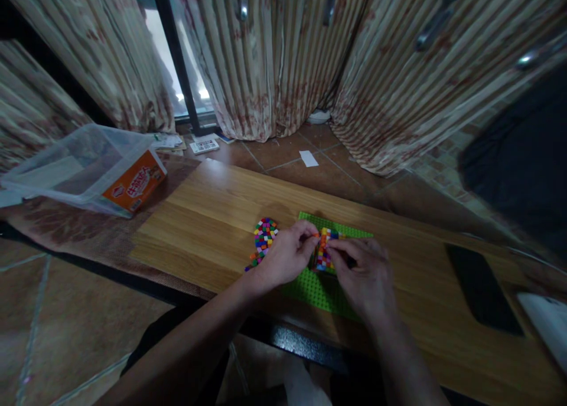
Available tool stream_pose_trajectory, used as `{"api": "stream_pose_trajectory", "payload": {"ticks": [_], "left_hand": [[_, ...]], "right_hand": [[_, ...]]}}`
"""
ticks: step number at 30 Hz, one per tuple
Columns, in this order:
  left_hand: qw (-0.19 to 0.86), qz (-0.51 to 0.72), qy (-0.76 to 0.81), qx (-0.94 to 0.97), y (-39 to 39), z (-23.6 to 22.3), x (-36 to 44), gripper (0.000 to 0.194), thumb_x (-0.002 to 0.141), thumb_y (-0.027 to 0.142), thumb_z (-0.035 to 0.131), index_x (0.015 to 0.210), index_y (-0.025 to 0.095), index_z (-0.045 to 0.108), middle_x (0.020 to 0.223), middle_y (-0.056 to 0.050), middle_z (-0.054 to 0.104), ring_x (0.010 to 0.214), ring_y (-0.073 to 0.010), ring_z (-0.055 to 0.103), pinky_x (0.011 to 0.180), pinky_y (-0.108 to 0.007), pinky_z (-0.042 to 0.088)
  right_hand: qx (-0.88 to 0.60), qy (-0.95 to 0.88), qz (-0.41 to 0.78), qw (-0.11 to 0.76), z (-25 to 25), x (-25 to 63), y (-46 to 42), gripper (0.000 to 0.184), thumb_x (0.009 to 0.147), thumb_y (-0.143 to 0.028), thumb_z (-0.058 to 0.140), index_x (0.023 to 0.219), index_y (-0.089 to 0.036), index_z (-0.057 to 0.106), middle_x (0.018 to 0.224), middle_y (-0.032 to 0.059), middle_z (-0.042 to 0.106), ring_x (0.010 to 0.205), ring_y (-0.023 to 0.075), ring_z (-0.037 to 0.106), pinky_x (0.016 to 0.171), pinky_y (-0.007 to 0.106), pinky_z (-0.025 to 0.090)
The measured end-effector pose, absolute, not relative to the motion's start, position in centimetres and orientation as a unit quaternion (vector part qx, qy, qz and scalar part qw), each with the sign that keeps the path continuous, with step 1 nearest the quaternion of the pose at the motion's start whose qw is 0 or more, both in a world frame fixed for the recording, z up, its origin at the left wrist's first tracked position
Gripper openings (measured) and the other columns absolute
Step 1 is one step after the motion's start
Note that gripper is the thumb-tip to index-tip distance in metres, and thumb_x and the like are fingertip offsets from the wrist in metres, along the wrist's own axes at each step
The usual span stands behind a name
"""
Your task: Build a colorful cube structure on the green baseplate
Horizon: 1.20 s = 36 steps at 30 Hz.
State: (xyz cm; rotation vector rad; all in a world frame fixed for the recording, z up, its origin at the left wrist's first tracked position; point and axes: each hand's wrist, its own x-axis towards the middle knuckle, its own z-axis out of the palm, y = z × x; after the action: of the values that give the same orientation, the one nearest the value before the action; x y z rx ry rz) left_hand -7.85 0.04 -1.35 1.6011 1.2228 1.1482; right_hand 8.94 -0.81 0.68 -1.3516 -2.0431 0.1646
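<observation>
A green studded baseplate (316, 291) lies on the wooden table, partly covered by my hands. On it stands a block of small multicoloured bricks (325, 258), packed side by side. My left hand (290, 255) reaches in from the left, thumb and forefinger pinched at the block's left edge, with a speck of orange at the fingertips that looks like a small brick. From the right comes my right hand (365, 270), its thumb and forefinger closed together against the top of the block; what they hold, if anything, is hidden. Loose coloured bricks (264, 232) lie in a pile beside my left wrist.
A clear plastic bin (84, 176) with an orange label stands at the table's left end. At the right lie a black phone-like slab (482, 288) and a white object (547, 320). Curtains (274, 58) hang beyond the table; a white paper (309, 158) lies on the tiled floor.
</observation>
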Motion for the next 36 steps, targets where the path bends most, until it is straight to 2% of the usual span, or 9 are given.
{"api": "stream_pose_trajectory", "payload": {"ticks": [8, 13, 17, 25, 36], "left_hand": [[0.416, 0.465, 0.476, 0.62, -0.1, -1.3, -7.7, 0.007, 0.09, 0.023, 0.052, 0.089, 0.018, 0.057, 0.077, 0.0, 0.06, 0.072, -0.0125, 0.057, 0.069, -0.025, 0.046], [0.418, 0.463, 0.48, 0.617, -0.1, -1.4, -7.6, 0.008, 0.09, 0.023, 0.051, 0.09, 0.018, 0.057, 0.076, 0.0, 0.059, 0.07, -0.0124, 0.057, 0.067, -0.025, 0.045], [0.414, 0.467, 0.479, 0.617, 0.0, -1.6, -7.5, 0.008, 0.09, 0.022, 0.051, 0.088, 0.018, 0.057, 0.077, 0.0, 0.059, 0.071, -0.0125, 0.057, 0.067, -0.024, 0.045], [0.367, 0.431, 0.523, 0.637, -0.1, -1.9, -7.2, 0.008, 0.09, 0.021, 0.049, 0.088, 0.019, 0.057, 0.079, -0.001, 0.063, 0.072, -0.0135, 0.06, 0.067, -0.025, 0.045], [0.338, 0.404, 0.542, 0.655, -0.3, -1.9, -6.8, 0.008, 0.088, 0.019, 0.047, 0.09, 0.02, 0.055, 0.075, 0.0, 0.064, 0.066, -0.0134, 0.061, 0.061, -0.024, 0.043]], "right_hand": [[-0.53, -0.772, 0.04, 0.349, 0.4, 8.7, -0.9, 0.016, 0.088, -0.034, 0.062, 0.082, -0.026, 0.074, 0.083, 0.0027, 0.074, 0.08, 0.0222, 0.06, 0.08, 0.039, 0.04], [-0.542, -0.753, 0.081, 0.365, 0.5, 9.3, -0.8, 0.018, 0.086, -0.04, 0.064, 0.081, -0.026, 0.073, 0.081, 0.0032, 0.072, 0.078, 0.0218, 0.06, 0.077, 0.038, 0.044], [-0.569, -0.719, 0.087, 0.389, 0.6, 9.6, -0.6, 0.024, 0.087, -0.045, 0.061, 0.086, -0.023, 0.071, 0.086, 0.0058, 0.071, 0.085, 0.0227, 0.06, 0.079, 0.038, 0.046], [-0.591, -0.722, 0.088, 0.349, -0.6, 8.9, 0.2, 0.037, 0.09, -0.051, 0.052, 0.105, -0.02, 0.068, 0.109, 0.0113, 0.067, 0.106, 0.0273, 0.057, 0.095, 0.047, 0.043], [-0.592, -0.735, 0.104, 0.313, -1.2, 9.1, 0.8, 0.048, 0.09, -0.058, 0.048, 0.109, -0.017, 0.066, 0.106, 0.0136, 0.069, 0.1, 0.0269, 0.06, 0.093, 0.046, 0.045]]}}
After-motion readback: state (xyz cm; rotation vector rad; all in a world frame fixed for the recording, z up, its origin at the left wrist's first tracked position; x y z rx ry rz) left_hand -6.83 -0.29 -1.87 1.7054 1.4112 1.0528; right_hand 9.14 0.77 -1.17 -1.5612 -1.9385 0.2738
